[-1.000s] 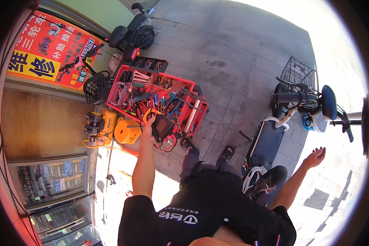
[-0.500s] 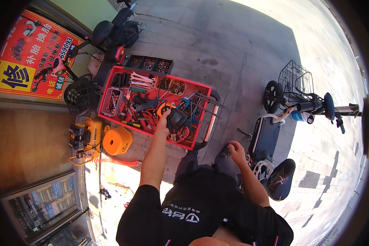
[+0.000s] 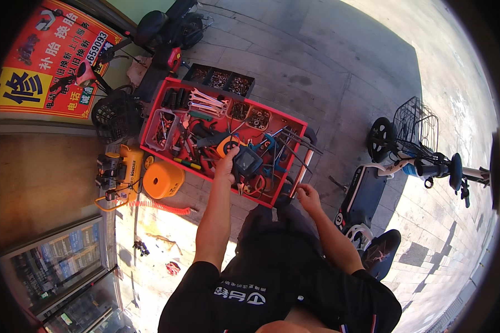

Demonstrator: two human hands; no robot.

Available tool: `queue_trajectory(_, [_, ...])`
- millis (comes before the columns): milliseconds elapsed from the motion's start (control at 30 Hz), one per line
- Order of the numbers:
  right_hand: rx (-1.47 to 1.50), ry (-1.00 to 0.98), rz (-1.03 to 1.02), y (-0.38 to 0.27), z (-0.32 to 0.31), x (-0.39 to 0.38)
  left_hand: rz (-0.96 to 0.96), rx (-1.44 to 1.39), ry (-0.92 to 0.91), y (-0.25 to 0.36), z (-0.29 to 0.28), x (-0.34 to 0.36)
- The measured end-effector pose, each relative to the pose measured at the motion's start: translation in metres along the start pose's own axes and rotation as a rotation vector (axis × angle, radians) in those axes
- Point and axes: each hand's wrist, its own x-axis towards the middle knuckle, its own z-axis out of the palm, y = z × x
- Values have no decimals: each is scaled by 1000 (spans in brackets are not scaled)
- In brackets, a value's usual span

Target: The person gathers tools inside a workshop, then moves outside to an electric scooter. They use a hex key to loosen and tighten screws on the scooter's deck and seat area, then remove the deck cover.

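My left hand [image 3: 227, 166] grips an orange-and-black handheld device [image 3: 246, 161] with a dark screen and leads, over the red tool tray [image 3: 144, 135]. The tray holds wrenches [image 3: 204, 102], pliers, cables, small containers of fittings and long rods [image 3: 297, 141]. My right hand [image 3: 308, 197] is curled beside the tray's lower right corner, at the end of a silver bar [image 3: 305, 169]; what its fingers hold is unclear. A black divided box [image 3: 219, 79] of small parts sits at the tray's far edge.
A yellow compressor [image 3: 130, 172], orange reel [image 3: 164, 178] and coiled hose [image 3: 164, 207] lie left of the tray. A scooter [image 3: 361, 194] stands right, a bike [image 3: 108, 116] and another scooter [image 3: 150, 25] upper left. A glass cabinet [image 3: 50, 266] is lower left, on sunlit paving [image 3: 439, 238].
My left hand has moved rightward over the tray with the device, then stayed there. My right hand has swung in from the far right to the tray's corner, its fingers curling.
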Motion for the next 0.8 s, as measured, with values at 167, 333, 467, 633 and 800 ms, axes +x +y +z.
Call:
queue_trajectory(167, [51, 23, -14, 9, -34, 5, 127, -130, -145, 41, 31, 8])
queue_trajectory(333, [44, 211, 116, 24, -39, 14, 311, -215, 117, 70, 48, 64])
queue_trajectory(467, [288, 101, 305, 22, 0, 21, 322, -209, 406, 72, 47, 103])
queue_trajectory(633, [383, 36, 205, 7, 37, 32, 327, -262, 429, 63, 46, 109])
queue_trajectory(800, [293, 83, 174, -1, 38, 40, 249, -311, 363, 74, 40, 101])
